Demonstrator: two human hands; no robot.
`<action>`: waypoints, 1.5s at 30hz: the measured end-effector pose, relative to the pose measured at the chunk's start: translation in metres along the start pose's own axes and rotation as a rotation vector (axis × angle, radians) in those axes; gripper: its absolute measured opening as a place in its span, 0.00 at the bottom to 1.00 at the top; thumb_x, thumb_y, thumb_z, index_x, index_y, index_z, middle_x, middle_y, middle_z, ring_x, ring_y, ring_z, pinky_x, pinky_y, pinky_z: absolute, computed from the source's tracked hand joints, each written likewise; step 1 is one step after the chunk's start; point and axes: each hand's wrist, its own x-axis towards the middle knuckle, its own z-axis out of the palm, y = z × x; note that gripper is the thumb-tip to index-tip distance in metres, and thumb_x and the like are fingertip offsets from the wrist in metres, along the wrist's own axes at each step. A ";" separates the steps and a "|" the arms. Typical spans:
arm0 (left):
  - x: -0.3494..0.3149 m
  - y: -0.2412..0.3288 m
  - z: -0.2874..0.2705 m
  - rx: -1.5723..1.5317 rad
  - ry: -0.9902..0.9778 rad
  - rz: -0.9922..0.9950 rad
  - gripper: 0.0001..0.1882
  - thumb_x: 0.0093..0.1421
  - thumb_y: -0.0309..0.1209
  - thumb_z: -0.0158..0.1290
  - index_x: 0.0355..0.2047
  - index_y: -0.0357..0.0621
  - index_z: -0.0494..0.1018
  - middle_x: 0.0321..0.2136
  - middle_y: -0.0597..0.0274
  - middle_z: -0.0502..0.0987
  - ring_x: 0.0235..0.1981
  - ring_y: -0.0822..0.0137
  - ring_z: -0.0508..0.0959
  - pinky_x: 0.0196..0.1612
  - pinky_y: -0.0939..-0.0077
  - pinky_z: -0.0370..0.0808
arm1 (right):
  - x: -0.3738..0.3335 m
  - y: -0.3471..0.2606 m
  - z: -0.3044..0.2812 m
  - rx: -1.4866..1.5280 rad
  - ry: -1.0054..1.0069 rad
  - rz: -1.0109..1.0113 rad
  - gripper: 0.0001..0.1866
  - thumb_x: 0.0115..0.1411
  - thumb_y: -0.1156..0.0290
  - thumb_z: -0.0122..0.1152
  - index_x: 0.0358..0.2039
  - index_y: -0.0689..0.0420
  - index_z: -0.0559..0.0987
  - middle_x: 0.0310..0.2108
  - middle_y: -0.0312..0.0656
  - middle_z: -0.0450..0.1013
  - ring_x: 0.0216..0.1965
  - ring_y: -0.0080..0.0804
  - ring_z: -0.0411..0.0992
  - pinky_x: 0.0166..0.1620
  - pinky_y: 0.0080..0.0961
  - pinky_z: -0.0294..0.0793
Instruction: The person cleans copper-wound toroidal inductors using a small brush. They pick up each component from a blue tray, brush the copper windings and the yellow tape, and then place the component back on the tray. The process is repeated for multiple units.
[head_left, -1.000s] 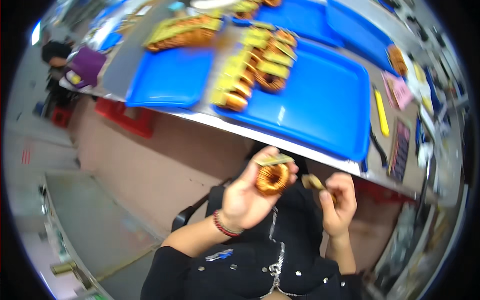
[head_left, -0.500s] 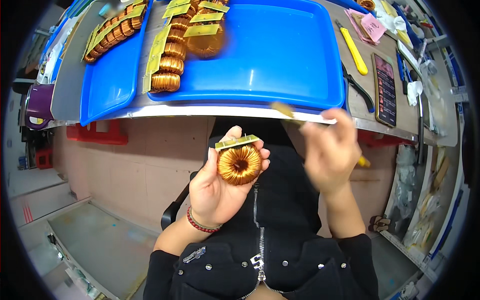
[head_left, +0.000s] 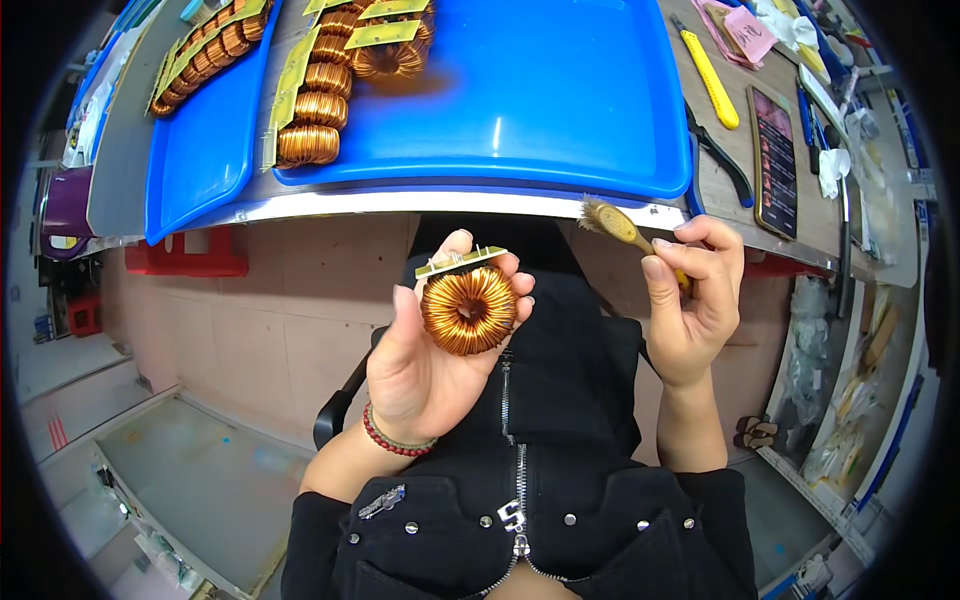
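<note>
My left hand (head_left: 410,365) is closed around a copper-wound toroidal coil (head_left: 469,311), held over my lap. A thin yellow-green circuit board (head_left: 461,262) sits along the coil's top edge, with short wire ends sticking up from it. In my right hand (head_left: 697,300) is a small brush (head_left: 617,222), its handle pinched between thumb and fingers. The brush's bristles point up and left near the table's front edge, apart from the coil.
A large blue tray (head_left: 560,175) on the table holds similar coils (head_left: 310,145) at its left; a second blue tray (head_left: 200,185) holds more. At right lie a yellow-handled knife (head_left: 710,80), pliers (head_left: 722,165) and a phone (head_left: 773,165). A purple mug (head_left: 66,215) stands far left.
My right hand has slowed from a blur, and the brush now shows sharply, a little farther right. The coil in my left hand has shifted slightly up and left.
</note>
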 end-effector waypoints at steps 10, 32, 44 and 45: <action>0.000 0.001 0.008 0.114 0.150 -0.012 0.28 0.61 0.34 0.44 0.59 0.48 0.47 0.46 0.49 0.67 0.48 0.53 0.70 0.51 0.62 0.70 | 0.000 0.001 0.002 0.023 0.005 -0.024 0.07 0.48 0.81 0.63 0.29 0.62 0.76 0.36 0.43 0.64 0.31 0.24 0.65 0.27 0.14 0.67; -0.003 0.002 -0.002 -0.014 0.011 -0.053 0.24 0.63 0.41 0.39 0.57 0.48 0.51 0.42 0.48 0.70 0.32 0.54 0.74 0.28 0.73 0.70 | 0.000 -0.030 0.013 0.115 -0.209 -0.214 0.09 0.40 0.80 0.65 0.25 0.57 0.77 0.30 0.41 0.70 0.22 0.28 0.68 0.23 0.20 0.67; 0.000 -0.003 -0.005 -0.070 -0.068 -0.050 0.21 0.63 0.43 0.39 0.53 0.51 0.54 0.47 0.45 0.65 0.35 0.53 0.72 0.32 0.72 0.70 | -0.001 -0.029 0.002 0.195 -0.145 -0.041 0.09 0.47 0.79 0.64 0.32 0.60 0.76 0.37 0.45 0.65 0.22 0.20 0.64 0.25 0.13 0.65; -0.001 -0.003 -0.002 -0.063 -0.063 -0.053 0.21 0.63 0.43 0.39 0.53 0.51 0.55 0.48 0.45 0.64 0.36 0.53 0.72 0.32 0.71 0.69 | -0.001 -0.034 0.007 0.221 -0.151 -0.093 0.10 0.46 0.78 0.65 0.31 0.59 0.77 0.37 0.46 0.66 0.21 0.21 0.64 0.24 0.15 0.65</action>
